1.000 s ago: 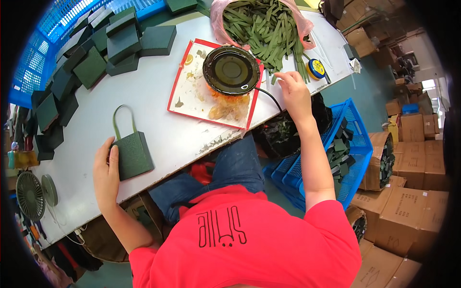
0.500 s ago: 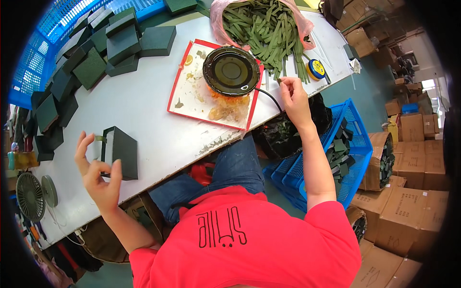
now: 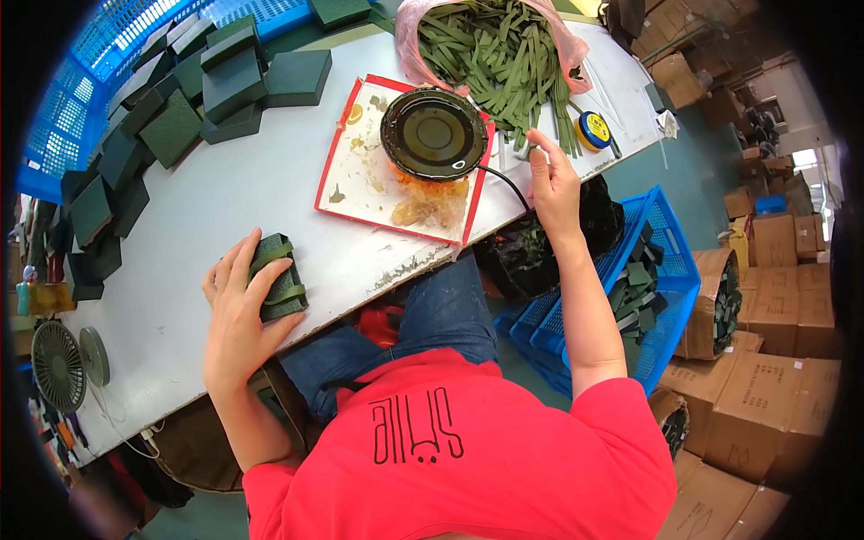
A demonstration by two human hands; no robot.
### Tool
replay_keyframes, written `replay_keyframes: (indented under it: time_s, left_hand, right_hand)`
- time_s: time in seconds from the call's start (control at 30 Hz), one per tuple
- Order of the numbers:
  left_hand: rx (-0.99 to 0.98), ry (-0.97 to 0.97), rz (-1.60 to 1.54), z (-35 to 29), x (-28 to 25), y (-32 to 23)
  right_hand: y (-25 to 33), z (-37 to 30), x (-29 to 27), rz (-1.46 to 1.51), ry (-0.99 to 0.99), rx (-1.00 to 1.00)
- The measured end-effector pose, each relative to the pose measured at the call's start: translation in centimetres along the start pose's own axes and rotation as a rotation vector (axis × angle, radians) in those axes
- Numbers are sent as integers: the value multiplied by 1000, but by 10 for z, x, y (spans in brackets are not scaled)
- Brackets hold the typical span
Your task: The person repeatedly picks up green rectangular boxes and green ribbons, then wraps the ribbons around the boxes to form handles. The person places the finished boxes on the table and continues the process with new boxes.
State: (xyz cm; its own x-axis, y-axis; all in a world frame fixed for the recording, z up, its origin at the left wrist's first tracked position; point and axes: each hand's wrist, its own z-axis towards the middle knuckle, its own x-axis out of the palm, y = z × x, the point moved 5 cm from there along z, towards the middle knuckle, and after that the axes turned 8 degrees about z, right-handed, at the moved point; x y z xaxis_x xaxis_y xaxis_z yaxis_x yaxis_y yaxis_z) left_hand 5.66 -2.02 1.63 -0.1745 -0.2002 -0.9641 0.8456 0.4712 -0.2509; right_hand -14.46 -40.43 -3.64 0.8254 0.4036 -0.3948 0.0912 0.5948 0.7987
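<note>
My left hand (image 3: 241,310) is on a small dark green box (image 3: 286,304) near the table's front edge. Its thumb and fingers lie around the box, across which two green ribbon strips run. Over by the far right part of the table is my right hand (image 3: 555,191), its index finger stretched out and thumb apart. It seems to hold nothing. Just beyond it, many cut green ribbon strips (image 3: 490,54) spill from a pink plastic bag (image 3: 413,40). A round black pan (image 3: 434,133) with a shiny dark surface and a cord stands to its left.
Under the pan lies a red-edged white tray (image 3: 346,193) with amber residue. Dark green boxes (image 3: 236,85) pile up at the left beside a blue crate (image 3: 54,144). A yellow-blue tape measure (image 3: 592,130), a small fan (image 3: 58,367), another blue crate (image 3: 670,261) and cartons (image 3: 756,396) surround me.
The box went from standing upright to lying with its ribbon strips facing up, farther right. My left hand, formerly apart, now grips it. My right hand's pinch has loosened and its index finger has straightened.
</note>
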Motion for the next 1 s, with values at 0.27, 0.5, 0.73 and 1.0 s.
replay_keyframes:
  time_s: [0.27,0.5,0.73,1.0]
  left_hand:
    - [-36,0,75,1,3,0]
    - [-95,-35,-6,-2,19,5]
    - [-108,-38,-20,7,19,-9]
    - [-83,-42,-52,4,20,-8]
  right_hand:
    - [29,-1,0,453,-8,173]
    - [68,-12,0,530,14,413]
    - [97,-51,38,758,224,638]
    - [74,-48,56,802,217,707]
